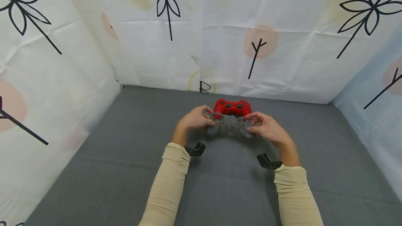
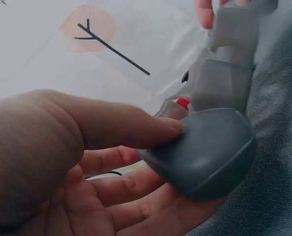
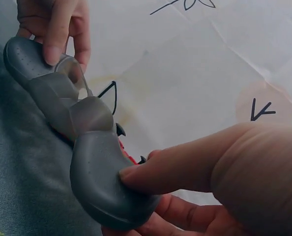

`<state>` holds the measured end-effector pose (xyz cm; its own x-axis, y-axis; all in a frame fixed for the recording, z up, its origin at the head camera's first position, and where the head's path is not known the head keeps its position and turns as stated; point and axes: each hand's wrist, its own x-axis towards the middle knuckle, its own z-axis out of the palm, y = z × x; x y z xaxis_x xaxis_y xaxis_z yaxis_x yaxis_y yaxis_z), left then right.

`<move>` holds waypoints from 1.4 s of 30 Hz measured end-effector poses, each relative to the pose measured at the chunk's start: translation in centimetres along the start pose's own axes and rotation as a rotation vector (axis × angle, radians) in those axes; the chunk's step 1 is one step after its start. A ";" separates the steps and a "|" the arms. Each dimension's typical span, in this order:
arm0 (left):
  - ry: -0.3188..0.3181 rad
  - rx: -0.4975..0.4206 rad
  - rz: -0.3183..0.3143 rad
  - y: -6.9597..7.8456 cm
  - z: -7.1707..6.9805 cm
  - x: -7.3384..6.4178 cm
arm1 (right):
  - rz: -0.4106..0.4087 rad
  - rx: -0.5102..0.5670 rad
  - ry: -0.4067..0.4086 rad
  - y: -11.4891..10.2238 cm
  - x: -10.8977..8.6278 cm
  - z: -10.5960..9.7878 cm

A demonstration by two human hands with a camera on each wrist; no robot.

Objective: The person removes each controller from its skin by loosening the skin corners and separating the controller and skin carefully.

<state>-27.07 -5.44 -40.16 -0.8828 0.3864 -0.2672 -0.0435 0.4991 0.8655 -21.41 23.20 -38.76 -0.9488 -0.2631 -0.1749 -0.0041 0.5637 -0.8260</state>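
Both hands hold a translucent grey silicone controller cover [image 1: 230,124] between them, above the table. My left hand [image 1: 197,118] pinches its left grip end, the thumb on top and fingers beneath, as the left wrist view shows on the cover's rounded end [image 2: 210,152]. At the other end my right hand [image 1: 267,127] grips it the same way, its thumb pressing the smooth grey surface [image 3: 104,172]. Just beyond the cover lies a red game controller [image 1: 233,106] with dark thumbsticks; the cover and fingers hide its near edge.
A grey cloth-covered table [image 1: 125,156] spreads under the arms. White patterned fabric [image 1: 220,58] stands along the back and both sides. Each wrist carries a black camera mount [image 1: 195,150].
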 end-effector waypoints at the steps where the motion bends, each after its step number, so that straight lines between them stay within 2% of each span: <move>1: -0.024 0.005 -0.002 -0.1 0.0 0.0 | 0.000 -0.013 -0.004 0.1 0.1 0.0; 6: -0.085 0.043 -0.012 -0.3 0.3 0.2 | 0.022 -0.052 -0.023 0.6 0.5 0.2; 11: -0.107 0.100 -0.075 -0.6 0.9 0.5 | 0.052 -0.104 -0.061 1.1 0.7 0.6; 16: -0.092 0.122 -0.118 -0.6 1.3 0.8 | 0.089 -0.171 -0.109 1.6 0.9 0.7; 22: -0.063 0.135 -0.105 -0.4 1.3 0.8 | 0.091 -0.230 -0.099 1.4 0.6 0.5; 25: 0.010 0.166 -0.075 -0.2 1.1 0.6 | 0.082 -0.268 -0.076 1.2 0.3 0.4; 28: 0.133 0.188 -0.029 0.0 0.6 0.3 | 0.048 -0.317 -0.034 0.9 0.0 0.2; 33: 0.339 0.155 0.099 0.5 -0.3 -0.4 | -0.007 -0.337 0.080 -0.1 -0.3 -0.3; 35: 0.398 0.145 0.155 0.8 -0.4 -0.6 | -0.028 -0.326 0.133 -0.4 -0.3 -0.4; 38: 0.457 0.163 0.223 1.2 -0.3 -0.6 | -0.059 -0.314 0.222 -0.6 -0.3 -0.4; 42: 0.507 0.256 0.289 1.7 -0.1 -0.1 | -0.113 -0.322 0.336 -0.9 0.1 -0.2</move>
